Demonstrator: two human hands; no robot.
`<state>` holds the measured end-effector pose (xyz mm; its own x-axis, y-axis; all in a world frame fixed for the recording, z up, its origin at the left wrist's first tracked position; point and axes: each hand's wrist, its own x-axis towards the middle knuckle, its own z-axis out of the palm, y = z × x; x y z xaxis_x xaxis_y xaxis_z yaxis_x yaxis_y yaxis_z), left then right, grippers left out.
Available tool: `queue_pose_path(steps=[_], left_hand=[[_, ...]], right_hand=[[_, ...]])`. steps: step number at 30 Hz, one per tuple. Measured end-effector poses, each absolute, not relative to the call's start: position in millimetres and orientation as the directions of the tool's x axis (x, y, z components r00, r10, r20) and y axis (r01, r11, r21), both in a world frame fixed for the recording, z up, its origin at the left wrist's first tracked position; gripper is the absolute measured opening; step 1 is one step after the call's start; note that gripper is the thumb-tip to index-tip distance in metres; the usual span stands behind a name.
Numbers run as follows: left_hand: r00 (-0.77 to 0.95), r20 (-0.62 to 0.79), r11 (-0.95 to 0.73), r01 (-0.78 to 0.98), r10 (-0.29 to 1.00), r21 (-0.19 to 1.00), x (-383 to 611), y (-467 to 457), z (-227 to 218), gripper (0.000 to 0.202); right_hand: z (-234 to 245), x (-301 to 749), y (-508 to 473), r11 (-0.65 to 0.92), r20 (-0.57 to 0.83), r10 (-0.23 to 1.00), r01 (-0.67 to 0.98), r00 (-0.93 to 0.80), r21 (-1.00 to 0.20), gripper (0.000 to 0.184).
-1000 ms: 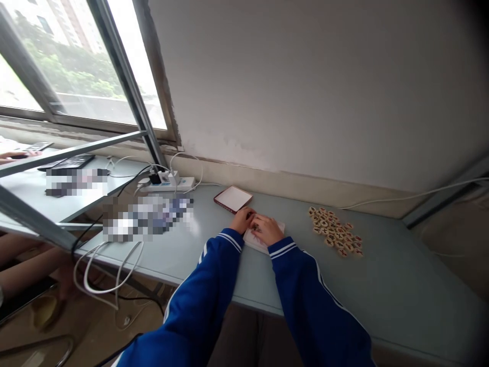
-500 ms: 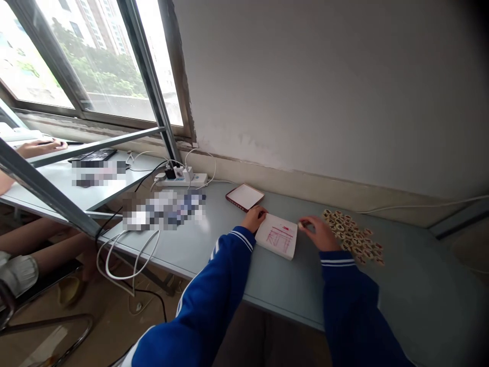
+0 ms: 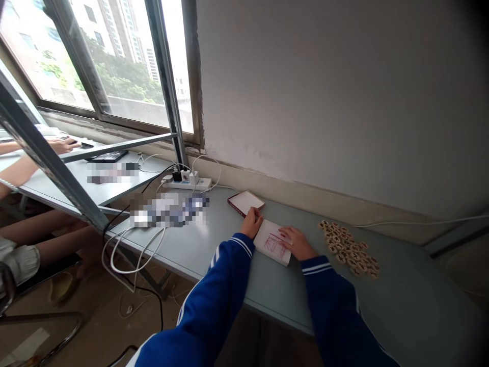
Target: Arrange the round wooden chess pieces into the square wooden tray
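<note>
A shallow white box with a red line drawing on its upper face lies on the grey desk. At its upper-left corner my left hand has its fingers closed on the edge. My right hand is over the box's right side, fingers bent together above the drawing; whatever they pinch is too small to make out. To the right of that hand lies a spread of round wooden Chinese chess pieces. Behind my left hand rests a dark-red-edged box lid, its white inside facing up.
A white power strip with plugs and cables stands by the wall. Blurred items lie left on the desk, with white cables hanging off its edge. A metal frame post separates a neighbouring desk, where another person's hand is visible.
My right hand has moved left, from beside the box to over its drawing. My left hand stays at the same corner. The view has shifted slightly.
</note>
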<state>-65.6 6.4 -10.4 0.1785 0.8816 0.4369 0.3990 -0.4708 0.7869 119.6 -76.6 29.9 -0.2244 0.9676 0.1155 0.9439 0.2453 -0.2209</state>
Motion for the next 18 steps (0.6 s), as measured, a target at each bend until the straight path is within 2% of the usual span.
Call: queue_pose_path(steps=[4, 9, 11, 14, 16, 18], left_hand=[[0.266, 0.388, -0.469, 0.464, 0.883, 0.751, -72.5, -6.7, -10.0, 0.022], [0.321, 0.362, -0.480, 0.480, 0.875, 0.735, -81.0, -17.0, -9.4, 0.026], [0.326, 0.367, -0.486, 0.474, 0.872, 0.734, -82.1, -18.9, -9.4, 0.024], [0.310, 0.395, -0.501, 0.476, 0.865, 0.723, -82.8, -22.8, -7.9, 0.021], [0.277, 0.434, -0.515, 0.485, 0.857, 0.707, -83.3, -26.8, -4.5, 0.021], [0.241, 0.502, -0.549, 0.503, 0.831, 0.668, -84.1, -31.5, 1.5, 0.022]], right_hand=[[30.5, 89.5, -65.1, 0.116, 0.064, 0.992, 0.984, -0.108, -0.133, 0.042], [37.9, 94.8, -71.8, 0.093, 0.042, 0.995, 0.987, -0.089, -0.128, 0.021], [43.4, 107.6, -79.7, 0.078, 0.087, 0.994, 0.978, -0.062, -0.192, 0.021], [52.9, 140.3, -94.8, 0.131, 0.143, 0.987, 0.880, -0.073, -0.456, 0.035], [57.1, 165.9, -106.2, 0.172, 0.102, 0.985, 0.780, -0.139, -0.601, 0.039], [56.7, 186.8, -117.6, 0.138, 0.029, 0.988, 0.792, -0.150, -0.595, 0.037]])
